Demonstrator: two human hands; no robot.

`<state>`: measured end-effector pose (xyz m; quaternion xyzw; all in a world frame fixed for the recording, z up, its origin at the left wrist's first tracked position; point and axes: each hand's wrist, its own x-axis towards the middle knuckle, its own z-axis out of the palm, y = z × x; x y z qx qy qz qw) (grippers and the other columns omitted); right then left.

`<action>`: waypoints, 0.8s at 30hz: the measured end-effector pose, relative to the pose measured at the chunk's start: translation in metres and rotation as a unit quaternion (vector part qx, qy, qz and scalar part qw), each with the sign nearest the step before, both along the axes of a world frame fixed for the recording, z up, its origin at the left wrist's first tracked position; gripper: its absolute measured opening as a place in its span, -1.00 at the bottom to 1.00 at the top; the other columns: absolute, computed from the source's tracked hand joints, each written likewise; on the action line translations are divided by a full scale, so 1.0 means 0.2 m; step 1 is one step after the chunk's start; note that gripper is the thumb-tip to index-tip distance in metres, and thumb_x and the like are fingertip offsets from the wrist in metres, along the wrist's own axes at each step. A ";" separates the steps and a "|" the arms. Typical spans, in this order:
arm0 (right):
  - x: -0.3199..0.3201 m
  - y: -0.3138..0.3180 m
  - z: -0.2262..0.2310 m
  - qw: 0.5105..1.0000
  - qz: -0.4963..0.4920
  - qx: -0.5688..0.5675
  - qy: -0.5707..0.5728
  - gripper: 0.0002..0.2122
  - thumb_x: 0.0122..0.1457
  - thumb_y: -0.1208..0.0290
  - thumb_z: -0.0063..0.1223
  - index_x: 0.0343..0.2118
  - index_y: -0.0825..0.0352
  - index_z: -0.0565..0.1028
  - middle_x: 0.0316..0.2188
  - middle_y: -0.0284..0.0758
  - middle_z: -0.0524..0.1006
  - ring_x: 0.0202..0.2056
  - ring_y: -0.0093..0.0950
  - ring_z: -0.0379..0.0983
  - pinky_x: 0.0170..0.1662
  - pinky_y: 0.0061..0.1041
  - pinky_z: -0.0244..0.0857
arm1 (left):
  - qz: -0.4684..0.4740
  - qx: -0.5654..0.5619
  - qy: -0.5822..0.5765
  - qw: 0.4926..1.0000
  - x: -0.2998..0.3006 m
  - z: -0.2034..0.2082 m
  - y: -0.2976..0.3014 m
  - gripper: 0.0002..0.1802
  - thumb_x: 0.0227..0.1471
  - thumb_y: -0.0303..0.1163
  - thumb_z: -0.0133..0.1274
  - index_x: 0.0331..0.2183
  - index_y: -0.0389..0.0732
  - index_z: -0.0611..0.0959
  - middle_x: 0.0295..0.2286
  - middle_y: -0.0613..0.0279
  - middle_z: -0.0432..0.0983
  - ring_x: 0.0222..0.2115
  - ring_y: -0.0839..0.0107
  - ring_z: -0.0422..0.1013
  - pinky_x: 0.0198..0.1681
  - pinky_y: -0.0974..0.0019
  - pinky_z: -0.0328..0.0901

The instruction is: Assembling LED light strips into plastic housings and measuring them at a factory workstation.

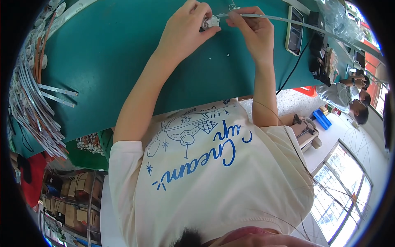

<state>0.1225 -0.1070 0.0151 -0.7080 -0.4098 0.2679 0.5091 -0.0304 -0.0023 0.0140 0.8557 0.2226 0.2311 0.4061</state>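
My left hand (187, 29) is closed on a small white round part (212, 21) at the top of the view, thumb and fingers pinching its sides. Just to the right, my right hand (257, 31) pinches a long thin pale strip (284, 19) close to its left end. From there the strip runs rightward over a phone and past the table's right side. A thin white loop, like cord or wire (223, 15), shows between the hands; how it joins the part and strip is too small to tell. Both hands are above the green tabletop (103, 61).
Many flat strips (35, 103) with white round ends are heaped along the left edge. The phone (294, 35), a black cable (294, 68) and clear plastic bags (339, 18) are at right. White crumbs (228, 54) dot the table. Other people (343, 99) sit farther right.
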 end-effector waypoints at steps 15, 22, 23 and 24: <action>-0.05 -0.01 0.07 0.993 0.026 0.012 0.113 -0.90 0.14 0.52 0.02 -0.34 0.41 0.38 -0.46 -0.41 0.43 -0.41 -0.68 0.39 -0.32 -0.72 0.31 | -0.073 0.067 0.018 0.995 -0.03 -0.06 0.02 -0.55 -0.19 -0.25 0.20 -0.23 -0.22 0.46 -0.39 0.11 0.37 -0.36 0.15 0.37 -0.29 0.22 0.27; -0.06 -0.04 0.09 0.996 -0.003 -0.029 0.086 -0.90 0.14 0.52 0.02 -0.33 0.44 0.41 -0.46 -0.39 0.47 -0.44 -0.69 0.40 -0.37 -0.73 0.31 | 0.029 0.084 0.045 0.995 0.03 -0.06 -0.05 -0.57 -0.24 -0.18 0.24 -0.42 -0.20 0.40 -0.49 0.14 0.31 -0.45 0.18 0.33 -0.38 0.21 0.23; -0.08 -0.04 0.10 0.997 -0.006 -0.050 0.057 -0.90 0.14 0.51 0.03 -0.35 0.44 0.42 -0.48 -0.40 0.47 -0.46 -0.69 0.40 -0.40 -0.73 0.30 | 0.029 0.083 0.045 0.995 0.03 -0.06 -0.05 -0.57 -0.24 -0.18 0.24 -0.42 -0.20 0.40 -0.49 0.14 0.31 -0.45 0.18 0.33 -0.38 0.21 0.23; -0.09 -0.04 0.13 0.997 -0.006 -0.051 0.056 -0.90 0.14 0.51 0.03 -0.35 0.44 0.42 -0.48 -0.40 0.47 -0.46 -0.69 0.40 -0.40 -0.73 0.30 | 0.030 0.086 0.045 0.995 0.03 -0.06 -0.05 -0.57 -0.24 -0.18 0.24 -0.41 -0.21 0.40 -0.48 0.13 0.31 -0.45 0.18 0.33 -0.38 0.22 0.23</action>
